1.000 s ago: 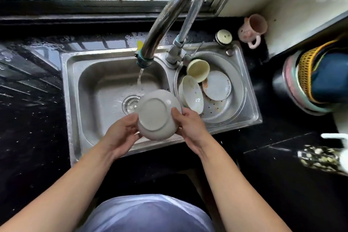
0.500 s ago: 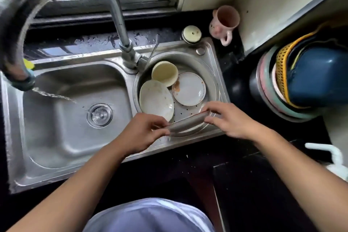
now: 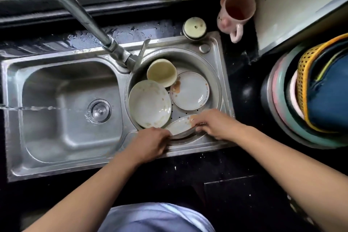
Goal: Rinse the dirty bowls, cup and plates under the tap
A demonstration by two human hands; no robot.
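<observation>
Plate held at near rim of round basin

Plate (image 3: pixel 180 125), stained, tilted on edge in round basin (image 3: pixel 216 73). L hand (image 3: pixel 150 140) clamped on its left edge, R hand (image 3: pixel 212 123) on right edge, hands apart. Just beyond: bowl (image 3: pixel 149 102), small plate (image 3: pixel 190 90), cream cup (image 3: pixel 162 72). Water stream (image 3: pixel 47 108) crosses left basin (image 3: pixel 56 73). Pink mug (image 3: pixel 236 12) on counter, far corner.

Two plates (image 3: pixel 189 92) and a cup (image 3: pixel 162 72) lie in the right basin (image 3: pixel 216 73), left basin (image 3: pixel 56 81) alongside.

pink mug (image 3: pixel 236 8), cream cup (image 3: pixel 162 73), brown-stained white plate (image 3: pixel 190 90).
</observation>
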